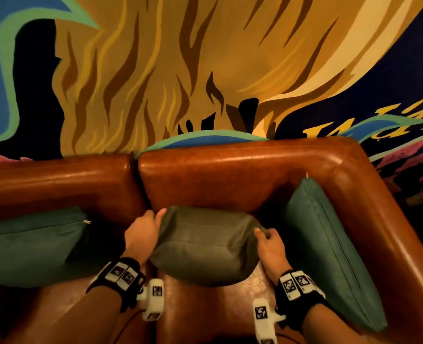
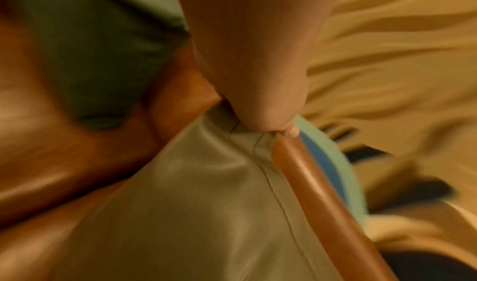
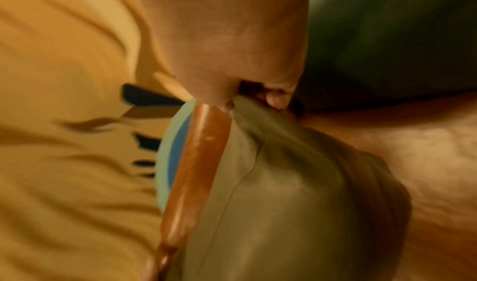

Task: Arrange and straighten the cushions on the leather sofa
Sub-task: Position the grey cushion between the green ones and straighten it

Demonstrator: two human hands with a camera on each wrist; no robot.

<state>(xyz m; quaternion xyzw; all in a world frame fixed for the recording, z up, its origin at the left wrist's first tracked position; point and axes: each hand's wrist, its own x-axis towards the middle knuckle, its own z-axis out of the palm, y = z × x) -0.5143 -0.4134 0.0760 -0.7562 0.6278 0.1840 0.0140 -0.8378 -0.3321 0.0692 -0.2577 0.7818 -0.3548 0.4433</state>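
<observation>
An olive-green cushion (image 1: 205, 244) sits in the middle of the brown leather sofa seat (image 1: 205, 316), leaning towards the backrest (image 1: 230, 177). My left hand (image 1: 143, 229) pinches its upper left corner, and my right hand (image 1: 267, 240) pinches its upper right corner. In the left wrist view the left hand (image 2: 258, 109) bunches the olive cushion (image 2: 206, 203) at the corner. The right wrist view has my right hand (image 3: 245, 93) gripping the olive cushion (image 3: 284, 214) likewise. A teal cushion (image 1: 31, 247) lies at the left, and another teal cushion (image 1: 329, 249) leans on the right armrest.
The sofa armrest (image 1: 384, 219) runs down the right side. A wall mural (image 1: 205, 70) in gold, blue and black rises behind the backrest. A seam (image 1: 134, 170) splits the backrest into two sections.
</observation>
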